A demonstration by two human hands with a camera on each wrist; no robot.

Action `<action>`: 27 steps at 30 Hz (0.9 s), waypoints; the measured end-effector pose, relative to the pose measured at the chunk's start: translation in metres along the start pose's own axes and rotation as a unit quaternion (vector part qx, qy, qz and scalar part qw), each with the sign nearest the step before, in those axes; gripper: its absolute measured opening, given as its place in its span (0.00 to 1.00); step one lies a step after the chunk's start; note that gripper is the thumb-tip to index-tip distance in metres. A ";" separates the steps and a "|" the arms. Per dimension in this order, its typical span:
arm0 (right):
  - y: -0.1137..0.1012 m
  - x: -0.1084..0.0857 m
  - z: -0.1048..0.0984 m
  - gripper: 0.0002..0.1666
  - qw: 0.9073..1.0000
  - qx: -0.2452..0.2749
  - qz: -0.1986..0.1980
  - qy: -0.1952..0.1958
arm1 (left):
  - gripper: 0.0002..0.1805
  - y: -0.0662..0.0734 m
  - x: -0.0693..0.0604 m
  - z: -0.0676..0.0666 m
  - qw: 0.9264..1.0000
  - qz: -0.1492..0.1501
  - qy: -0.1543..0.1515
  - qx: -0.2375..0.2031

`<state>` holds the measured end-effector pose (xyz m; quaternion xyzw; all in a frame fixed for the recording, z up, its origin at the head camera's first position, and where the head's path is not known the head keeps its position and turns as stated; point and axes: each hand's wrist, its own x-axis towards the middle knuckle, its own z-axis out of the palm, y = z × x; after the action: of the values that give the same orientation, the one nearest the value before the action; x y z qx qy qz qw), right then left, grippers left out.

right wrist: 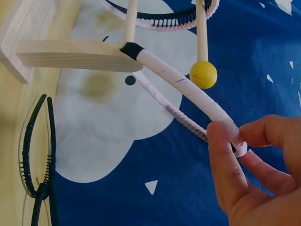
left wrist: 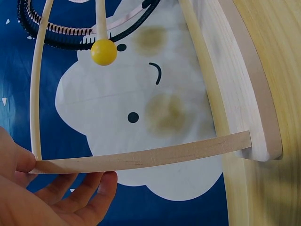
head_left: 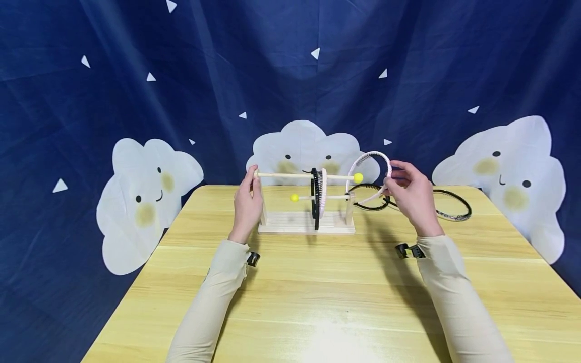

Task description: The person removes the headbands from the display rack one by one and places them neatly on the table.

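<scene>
Item 1. Pale pink headband (right wrist: 188, 92), raised above the surface (head_left: 290, 292) beside the ball end of the stand's upper rod (head_left: 286, 175). In our right hand (head_left: 415, 194), thumb and fingers pinch its curve; its free ends point towards the right upright (right wrist: 80, 55). From the head view the ball (head_left: 358, 178) falls within the band's outline; we cannot tell whether it passes through.

Item 2. Wooden stand (head_left: 290, 222). Our left hand (head_left: 247, 206) pinches the top of the left upright (left wrist: 141, 159), thumb opposite fingers.

Handling note. We judge the step in hand to be guiding the band around the ball end: we favour a light pinch, the ends clear of the upright, and a firm steadying grip on the left, since the frame looks slight.

Materials. Stand: pale, bare, straight-grained wood; slim round rods; smooth yellow ball. Held band: ribbon-wrapped, diagonal seams, one black tip visible. On the stand: black toothed headband (head_left: 316, 218) and pale toothed headband (head_left: 324, 181), side by side. Behind, on the wood-grained surface: slender black headband (head_left: 372, 208) and dark patterned headband (head_left: 462, 217), both curved.
</scene>
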<state>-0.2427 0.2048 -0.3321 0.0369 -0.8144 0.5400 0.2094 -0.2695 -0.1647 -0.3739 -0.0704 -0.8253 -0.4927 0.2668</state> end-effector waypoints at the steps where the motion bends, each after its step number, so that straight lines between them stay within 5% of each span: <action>1: 0.000 0.000 0.000 0.28 1.000 0.004 0.001 0.002 | 0.24 0.000 0.000 0.000 1.000 0.001 0.000 -0.001; 20: 0.004 0.006 -0.024 0.24 0.990 0.119 0.034 0.062 | 0.24 0.001 0.000 0.002 1.000 -0.002 -0.003 0.001; 27: 0.006 0.008 -0.045 0.23 0.975 0.189 0.063 0.098 | 0.23 0.001 0.001 0.001 1.000 -0.006 0.002 0.007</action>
<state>-0.2384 0.2488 -0.3199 -0.0289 -0.6736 0.6975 0.2428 -0.2698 -0.1632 -0.3729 -0.0627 -0.8283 -0.4890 0.2662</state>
